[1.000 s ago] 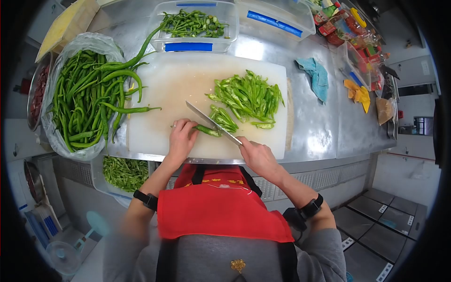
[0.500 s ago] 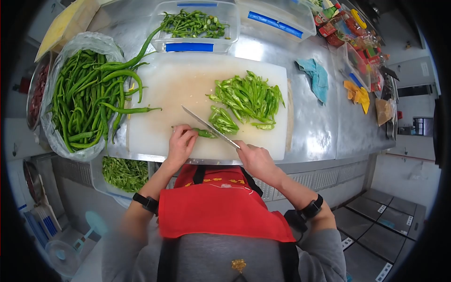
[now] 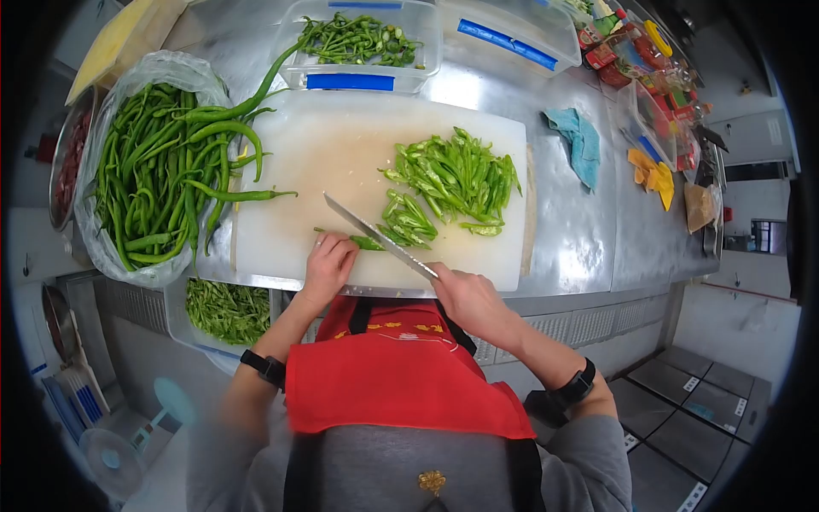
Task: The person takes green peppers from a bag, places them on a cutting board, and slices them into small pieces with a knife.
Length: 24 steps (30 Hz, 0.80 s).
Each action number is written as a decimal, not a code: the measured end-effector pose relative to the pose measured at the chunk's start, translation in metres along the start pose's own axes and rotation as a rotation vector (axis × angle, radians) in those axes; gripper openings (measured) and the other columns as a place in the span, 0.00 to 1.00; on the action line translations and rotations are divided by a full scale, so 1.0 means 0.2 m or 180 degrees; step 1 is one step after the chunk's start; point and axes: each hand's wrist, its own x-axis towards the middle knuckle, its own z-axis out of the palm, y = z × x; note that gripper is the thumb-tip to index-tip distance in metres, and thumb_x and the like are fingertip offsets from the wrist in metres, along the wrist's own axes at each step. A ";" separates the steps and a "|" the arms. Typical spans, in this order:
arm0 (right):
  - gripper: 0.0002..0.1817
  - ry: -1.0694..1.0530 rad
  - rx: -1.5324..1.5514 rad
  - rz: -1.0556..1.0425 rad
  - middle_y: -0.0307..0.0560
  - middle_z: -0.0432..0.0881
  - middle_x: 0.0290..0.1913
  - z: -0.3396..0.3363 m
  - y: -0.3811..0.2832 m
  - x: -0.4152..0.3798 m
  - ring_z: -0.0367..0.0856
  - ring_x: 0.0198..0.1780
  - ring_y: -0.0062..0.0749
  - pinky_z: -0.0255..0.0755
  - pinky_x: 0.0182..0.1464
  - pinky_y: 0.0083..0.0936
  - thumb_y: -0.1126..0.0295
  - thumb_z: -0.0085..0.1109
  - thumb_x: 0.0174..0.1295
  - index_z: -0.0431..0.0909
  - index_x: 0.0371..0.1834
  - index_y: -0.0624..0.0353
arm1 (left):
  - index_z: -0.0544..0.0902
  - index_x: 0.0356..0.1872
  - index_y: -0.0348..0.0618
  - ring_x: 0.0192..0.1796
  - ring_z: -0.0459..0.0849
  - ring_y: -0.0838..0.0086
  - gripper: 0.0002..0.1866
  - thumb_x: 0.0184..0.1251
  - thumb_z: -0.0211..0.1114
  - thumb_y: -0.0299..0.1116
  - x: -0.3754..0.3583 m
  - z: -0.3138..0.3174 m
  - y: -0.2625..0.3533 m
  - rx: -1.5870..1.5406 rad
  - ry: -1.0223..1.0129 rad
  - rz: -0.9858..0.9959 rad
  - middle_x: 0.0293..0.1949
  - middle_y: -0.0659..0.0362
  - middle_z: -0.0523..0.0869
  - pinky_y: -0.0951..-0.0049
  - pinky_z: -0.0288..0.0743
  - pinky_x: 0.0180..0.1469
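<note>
My right hand (image 3: 469, 299) is closed around the handle of a kitchen knife (image 3: 375, 232), its blade slanting up and left over the white cutting board (image 3: 290, 162). Under my left hand (image 3: 330, 266), curled fingers press a green chili pepper (image 3: 367, 242) against the board near its front edge. The blade lies across the right end of this pepper. Slices (image 3: 407, 220) rest just right of the blade, and a bigger heap of sliced green peppers (image 3: 456, 179) spreads behind them. Most of the held pepper is hidden by my fingers.
A plastic bag of whole green chilies (image 3: 145, 179) stands left, some overhanging the board. Behind is a clear tub (image 3: 418, 78) of pepper stems. A blue cloth (image 3: 580, 149) and orange cloth (image 3: 653, 177) lie right. A tub of cut greens (image 3: 223, 316) sits below the counter.
The blade has shifted slightly left along the pepper, and more cut pieces lie to its right. My left hand still holds the pepper. The whole view has moved a little.
</note>
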 end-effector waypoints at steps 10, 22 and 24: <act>0.12 0.0010 0.0119 -0.0015 0.61 0.81 0.25 0.00 -0.02 0.02 0.80 0.28 0.62 0.73 0.31 0.52 0.69 0.49 0.67 0.68 0.52 0.59 | 0.79 0.31 0.40 0.40 0.79 0.58 0.09 0.50 0.67 0.18 -0.02 -0.02 0.00 -0.0010 -0.0006 -0.0016 0.35 0.55 0.79 0.63 0.75 0.42; 0.13 0.0202 0.0153 0.0066 0.62 0.81 0.27 0.06 0.05 0.06 0.80 0.30 0.61 0.74 0.32 0.52 0.70 0.49 0.67 0.69 0.53 0.59 | 0.84 0.34 0.45 0.40 0.77 0.61 0.10 0.49 0.71 0.23 0.01 -0.11 -0.05 0.0669 -0.0047 -0.0276 0.37 0.58 0.82 0.63 0.71 0.46; 0.13 0.0145 0.0126 0.0059 0.61 0.81 0.27 0.01 0.03 0.02 0.80 0.29 0.61 0.74 0.32 0.52 0.70 0.49 0.67 0.69 0.53 0.59 | 0.84 0.32 0.45 0.39 0.77 0.61 0.09 0.48 0.71 0.23 0.01 -0.09 -0.05 0.0653 -0.0026 -0.0301 0.35 0.59 0.82 0.63 0.71 0.44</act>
